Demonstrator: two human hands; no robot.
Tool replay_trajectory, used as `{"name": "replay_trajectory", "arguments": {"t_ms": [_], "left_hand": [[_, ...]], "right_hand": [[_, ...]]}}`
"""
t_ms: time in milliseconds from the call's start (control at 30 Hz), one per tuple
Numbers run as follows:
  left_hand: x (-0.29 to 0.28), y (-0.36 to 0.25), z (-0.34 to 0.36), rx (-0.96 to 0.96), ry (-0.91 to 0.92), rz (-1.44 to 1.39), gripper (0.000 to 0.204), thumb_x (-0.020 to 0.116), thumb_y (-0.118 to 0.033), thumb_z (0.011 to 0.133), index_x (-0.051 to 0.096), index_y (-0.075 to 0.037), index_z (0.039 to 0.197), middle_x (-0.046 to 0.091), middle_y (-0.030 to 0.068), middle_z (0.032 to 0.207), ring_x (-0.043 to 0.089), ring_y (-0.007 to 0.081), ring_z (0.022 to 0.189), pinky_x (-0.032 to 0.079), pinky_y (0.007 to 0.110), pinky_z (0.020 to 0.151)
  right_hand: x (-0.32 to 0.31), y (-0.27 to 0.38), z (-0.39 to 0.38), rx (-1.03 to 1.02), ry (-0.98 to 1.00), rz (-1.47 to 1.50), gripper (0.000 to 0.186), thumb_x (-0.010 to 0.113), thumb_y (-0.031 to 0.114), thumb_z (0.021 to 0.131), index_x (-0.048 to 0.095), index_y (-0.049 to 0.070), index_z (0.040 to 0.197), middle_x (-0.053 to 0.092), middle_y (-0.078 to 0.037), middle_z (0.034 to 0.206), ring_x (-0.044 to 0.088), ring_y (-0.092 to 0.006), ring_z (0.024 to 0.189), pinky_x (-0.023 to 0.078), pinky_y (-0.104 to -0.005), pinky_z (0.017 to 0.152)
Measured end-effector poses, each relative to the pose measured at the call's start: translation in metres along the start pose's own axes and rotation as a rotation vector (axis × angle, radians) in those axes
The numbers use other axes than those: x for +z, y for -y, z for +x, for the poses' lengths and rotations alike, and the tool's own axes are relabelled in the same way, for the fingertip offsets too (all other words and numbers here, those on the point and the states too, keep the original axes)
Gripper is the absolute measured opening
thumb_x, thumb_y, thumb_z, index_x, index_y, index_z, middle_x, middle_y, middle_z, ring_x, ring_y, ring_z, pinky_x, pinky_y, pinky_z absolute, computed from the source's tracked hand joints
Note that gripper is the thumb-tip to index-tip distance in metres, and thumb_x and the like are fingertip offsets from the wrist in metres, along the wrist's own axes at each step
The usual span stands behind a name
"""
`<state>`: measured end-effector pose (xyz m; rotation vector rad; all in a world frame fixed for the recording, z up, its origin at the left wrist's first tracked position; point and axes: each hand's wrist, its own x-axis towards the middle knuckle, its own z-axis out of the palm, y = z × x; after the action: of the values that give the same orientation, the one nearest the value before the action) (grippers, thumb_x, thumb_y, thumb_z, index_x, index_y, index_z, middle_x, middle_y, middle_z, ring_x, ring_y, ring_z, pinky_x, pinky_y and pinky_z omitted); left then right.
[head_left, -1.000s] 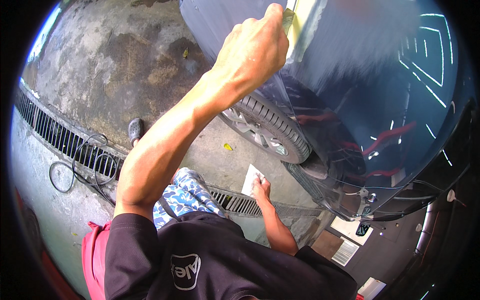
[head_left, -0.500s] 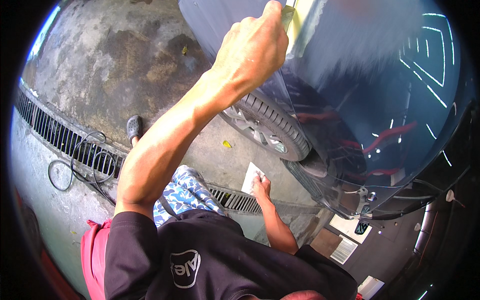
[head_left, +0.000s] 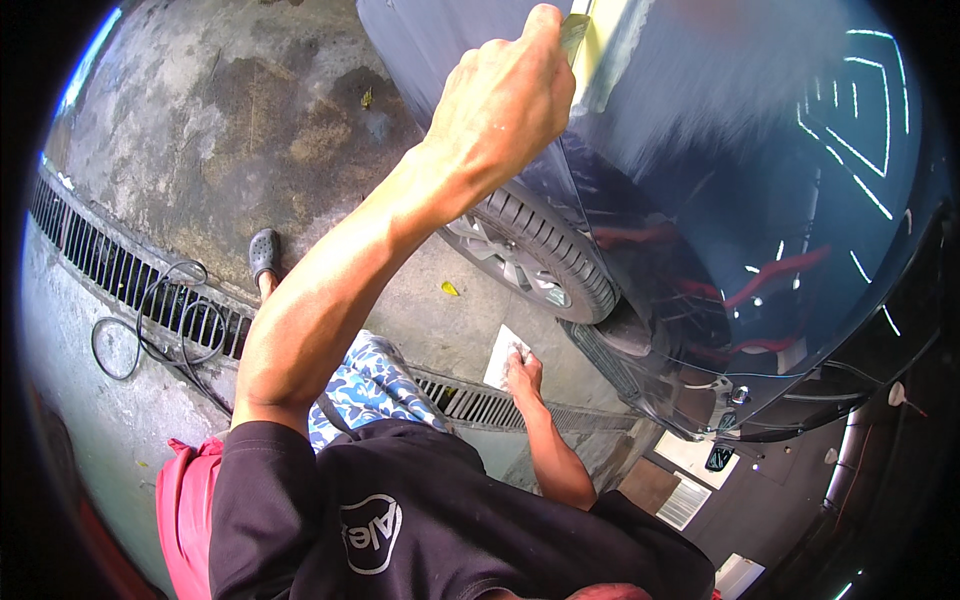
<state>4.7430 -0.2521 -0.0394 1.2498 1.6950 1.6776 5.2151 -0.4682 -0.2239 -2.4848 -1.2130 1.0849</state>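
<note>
1. Dark blue car body filled the upper right, its top cut off by the frame.
2. Tyre sat half hidden under it.
3. Left hand gripped a yellowish pad, mostly hidden, against the panel.
4. Right hand held a white sheet low by the drain grate.

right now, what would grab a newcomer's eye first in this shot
The raised left hand at top centre stands out first, pressing a yellowish pad against the glossy dark blue car body. Below it, the car's wheel sits on stained concrete. Lower, near the middle, the right hand holds a pale sheet above a long drain grate.
</note>
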Motion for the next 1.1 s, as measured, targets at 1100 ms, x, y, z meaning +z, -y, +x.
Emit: {"name": "replay_trajectory", "arguments": {"t_ms": [1100], "left_hand": [[0.017, 0.017, -0.024, 0.001, 0.058, 0.04, 0.022, 0.055, -0.011, 0.1, 0.05, 0.006, 0.112, 0.064, 0.0248, 0.064, 0.069, 0.0438, 0.063, 0.055, 0.05, 0.064]], "right_hand": [[-0.004, -0.02, 0.0, -0.035, -0.037, -0.051, 0.023, 0.064, 0.019, 0.1, 0.071, 0.003, 0.114, 0.066, 0.002, 0.084, 0.058, -0.0079, 0.068, 0.049, -0.0286, 0.061]]}}
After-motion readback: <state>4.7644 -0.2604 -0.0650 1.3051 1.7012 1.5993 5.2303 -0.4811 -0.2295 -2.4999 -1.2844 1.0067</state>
